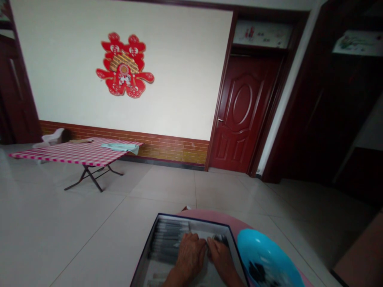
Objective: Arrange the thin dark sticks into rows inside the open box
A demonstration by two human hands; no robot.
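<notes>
Both hands are over a shallow dark-edged box [214, 227] with a pale inside. My left hand [190, 255] is closed, its fingers curled and pinched close to the right hand's fingertips. Thumb and fingers of my right hand [220, 257] are also pressed together; whatever the two hands hold is too small and hidden to make out. On the left side of the box lie rows of slender dark items [167, 239], seemingly in clear wrapping. A dark bristly bunch [220, 239] shows behind the right hand, inside the box.
A blue bowl [254, 241] with dark pieces in it stands right of the box on a pink round table [206, 214]. Farther off are a folding table with a checked cover [68, 153], a pale cloth [119, 147] on it, and a red door [239, 115].
</notes>
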